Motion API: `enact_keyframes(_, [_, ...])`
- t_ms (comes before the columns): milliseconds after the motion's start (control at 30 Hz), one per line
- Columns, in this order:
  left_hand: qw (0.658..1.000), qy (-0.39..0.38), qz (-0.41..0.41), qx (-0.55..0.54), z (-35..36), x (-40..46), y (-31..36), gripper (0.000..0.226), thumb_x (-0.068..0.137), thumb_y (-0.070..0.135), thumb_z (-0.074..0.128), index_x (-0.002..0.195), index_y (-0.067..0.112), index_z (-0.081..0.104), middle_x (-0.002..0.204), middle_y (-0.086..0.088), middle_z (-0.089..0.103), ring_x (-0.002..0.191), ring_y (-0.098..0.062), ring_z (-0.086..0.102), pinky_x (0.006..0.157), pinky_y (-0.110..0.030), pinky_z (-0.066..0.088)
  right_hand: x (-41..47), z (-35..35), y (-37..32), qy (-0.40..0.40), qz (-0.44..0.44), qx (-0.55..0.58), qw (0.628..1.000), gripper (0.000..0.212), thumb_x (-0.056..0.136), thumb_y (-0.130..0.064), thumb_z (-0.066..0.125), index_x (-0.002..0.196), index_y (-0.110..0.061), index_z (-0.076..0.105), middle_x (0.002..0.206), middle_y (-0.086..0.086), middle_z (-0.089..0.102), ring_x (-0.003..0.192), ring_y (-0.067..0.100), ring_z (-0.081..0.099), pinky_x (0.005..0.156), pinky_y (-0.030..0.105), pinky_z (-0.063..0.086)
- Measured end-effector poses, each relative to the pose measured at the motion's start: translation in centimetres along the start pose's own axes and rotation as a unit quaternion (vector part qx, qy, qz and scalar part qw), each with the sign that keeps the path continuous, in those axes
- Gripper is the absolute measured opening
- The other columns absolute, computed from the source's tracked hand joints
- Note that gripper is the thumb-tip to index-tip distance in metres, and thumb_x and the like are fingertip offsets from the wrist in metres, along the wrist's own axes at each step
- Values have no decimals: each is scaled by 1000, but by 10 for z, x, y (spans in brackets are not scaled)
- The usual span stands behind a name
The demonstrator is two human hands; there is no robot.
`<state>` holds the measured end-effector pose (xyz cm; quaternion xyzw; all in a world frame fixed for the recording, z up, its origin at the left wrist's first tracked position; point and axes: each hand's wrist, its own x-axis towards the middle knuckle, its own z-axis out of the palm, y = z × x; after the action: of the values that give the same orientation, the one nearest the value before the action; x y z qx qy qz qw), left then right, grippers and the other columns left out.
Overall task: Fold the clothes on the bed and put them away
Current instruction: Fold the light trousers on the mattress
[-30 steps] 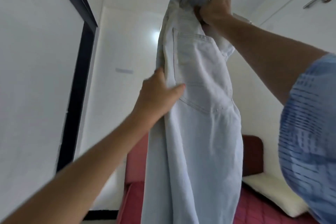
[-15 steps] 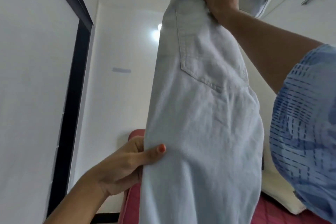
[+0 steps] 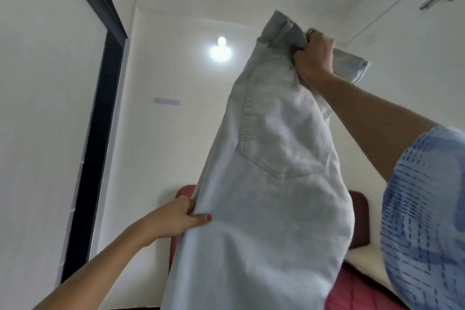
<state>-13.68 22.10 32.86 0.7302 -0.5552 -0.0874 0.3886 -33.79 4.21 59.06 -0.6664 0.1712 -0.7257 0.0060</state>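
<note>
Head view shows us holding pale jeans (image 3: pixel 271 184) up in the air above the red bed (image 3: pixel 352 287). Our right hand (image 3: pixel 313 58) clenches the bunched waistband at the top; our left hand (image 3: pixel 180 219) pinches the jeans' left edge lower down, thumb on the front. Their long axis hangs roughly vertical, so the left hand is nearer the legs for the fold. Both hems are cut off below.
</note>
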Motion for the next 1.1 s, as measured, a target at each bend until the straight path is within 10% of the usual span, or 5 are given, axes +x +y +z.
enact_keyframes(200, [983,127,-45,125,-24,79,7,30,94,33,59,105,6,54,80,-13,69,65,-24,66,52,-22,48,24,-15,-7,13,-74,-5,997,43,83,-9,58,61,-27,25,90,7,47,82,16,42,64,20,26])
enact_keyframes(433, [982,173,-20,-74,-11,73,13,40,94,27,61,122,-1,57,107,-16,67,87,-28,70,84,-37,58,12,-51,-33,27,-63,13,998,17,82,-20,50,96,-14,59,108,7,57,96,15,51,78,27,41])
enact_keyframes(600, [987,99,-75,-104,53,10,-22,41,94,34,60,126,9,57,116,-7,65,99,-20,63,89,-34,49,-53,-66,-29,-118,5,34,992,24,84,-29,44,61,-25,38,65,-13,44,74,7,48,63,27,39])
enact_keyframes(933, [937,-186,-292,-52,257,-197,-179,42,88,39,67,119,10,63,111,-8,69,100,-19,64,69,-23,49,-314,-121,9,-335,-78,7,939,36,78,-12,64,62,-20,33,65,6,41,66,16,38,57,24,18])
enact_keyframes(1100, [913,-254,-317,-37,316,-294,-213,17,91,38,63,81,24,64,72,8,67,57,6,57,59,-13,44,-420,-146,54,-378,-26,39,924,32,73,-13,67,63,-18,37,61,1,44,60,18,40,56,34,27])
